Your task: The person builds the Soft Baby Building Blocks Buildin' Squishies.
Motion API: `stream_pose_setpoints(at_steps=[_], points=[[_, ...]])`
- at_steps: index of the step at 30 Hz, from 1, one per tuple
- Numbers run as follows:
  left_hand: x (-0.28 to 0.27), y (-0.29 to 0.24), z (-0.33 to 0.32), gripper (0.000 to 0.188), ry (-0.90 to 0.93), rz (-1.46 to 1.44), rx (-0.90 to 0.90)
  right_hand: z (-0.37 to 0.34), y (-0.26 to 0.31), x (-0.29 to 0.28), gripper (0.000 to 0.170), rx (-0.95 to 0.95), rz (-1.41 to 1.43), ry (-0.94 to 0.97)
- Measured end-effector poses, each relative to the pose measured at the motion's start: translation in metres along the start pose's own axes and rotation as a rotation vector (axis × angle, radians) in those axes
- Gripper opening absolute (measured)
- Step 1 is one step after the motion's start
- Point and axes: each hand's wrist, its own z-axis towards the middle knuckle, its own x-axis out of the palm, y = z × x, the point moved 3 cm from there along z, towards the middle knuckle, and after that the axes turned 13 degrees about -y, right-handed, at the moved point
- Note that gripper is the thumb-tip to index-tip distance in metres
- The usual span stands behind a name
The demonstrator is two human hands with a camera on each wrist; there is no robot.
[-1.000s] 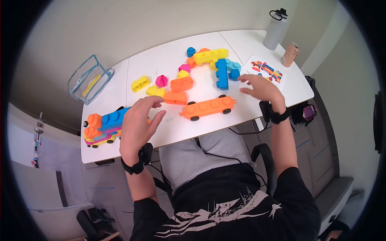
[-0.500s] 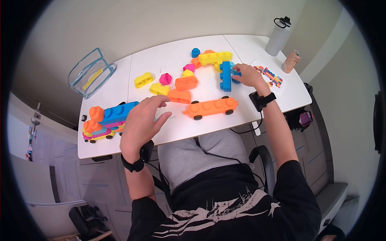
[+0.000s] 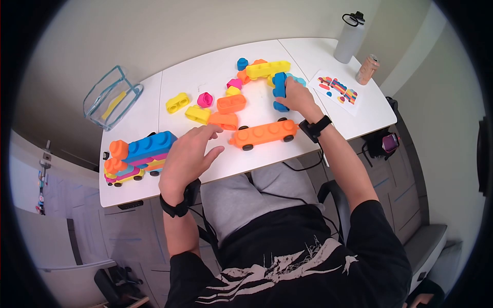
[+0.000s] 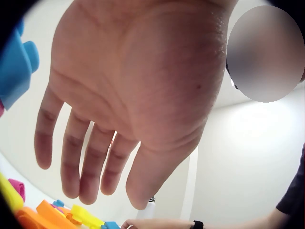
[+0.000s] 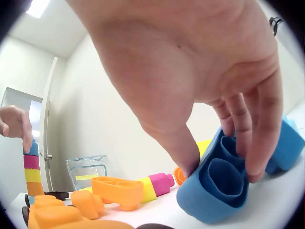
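Note:
My right hand (image 3: 301, 98) pinches a long blue toy block (image 3: 279, 84), thumb on one side and fingers on the other. In the right wrist view the hollow underside of this blue block (image 5: 194, 198) faces the camera. My left hand (image 3: 186, 156) hovers over the table's front part with relaxed fingers, and the left wrist view shows its palm bare. Beside it stands a stacked toy train (image 3: 150, 146) of blue, orange, pink and yellow blocks. Between the hands sits an orange wheeled base (image 3: 264, 134) with studs on top.
Loose orange (image 3: 231, 104), yellow (image 3: 177, 103) and pink blocks (image 3: 205, 100) lie beyond the wheeled base. A long yellow block (image 3: 267, 69) is farther back. On the right are a picture sheet (image 3: 337, 91), a can (image 3: 367, 70) and a bottle (image 3: 349, 38). A clear bag (image 3: 110, 97) stands left.
My right hand has moved left from beside the blue block and taken hold of it. The left hand stays near the stacked train, its fingers loose.

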Motion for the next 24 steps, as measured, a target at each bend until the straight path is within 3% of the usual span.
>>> stream_pose_setpoints(at_steps=[6,10,13,16,18,20,22,23,24], points=[[0.006,-0.002,0.003,0.038,0.040,0.006,-0.016,-0.009,0.000,0.008,0.063,-0.033,0.128,-0.091],[0.007,-0.001,0.002,0.038,0.023,-0.007,0.008,-0.011,0.004,0.006,0.062,-0.035,0.194,-0.006],[0.007,0.002,0.002,0.038,0.006,0.000,0.022,-0.011,0.004,-0.006,0.059,-0.047,0.298,0.022],[0.003,0.002,0.004,0.037,-0.040,0.004,0.032,-0.020,0.011,-0.029,0.060,-0.077,0.397,-0.075],[0.002,0.003,0.006,0.039,-0.081,-0.020,0.015,-0.029,0.019,-0.047,0.062,-0.102,0.589,-0.049],[0.004,0.000,0.008,0.042,-0.124,-0.046,0.000,-0.037,0.019,-0.055,0.064,-0.163,0.661,0.010],[0.001,-0.011,0.011,0.051,-0.310,-0.082,0.053,-0.054,0.029,-0.058,0.062,-0.173,1.015,0.335],[0.004,-0.016,0.012,0.051,-0.313,-0.077,0.049,-0.065,0.036,-0.066,0.055,-0.146,1.029,0.514],[0.006,-0.024,0.014,0.055,-0.341,-0.030,0.156,-0.071,0.037,-0.066,0.055,-0.151,1.030,0.516]])
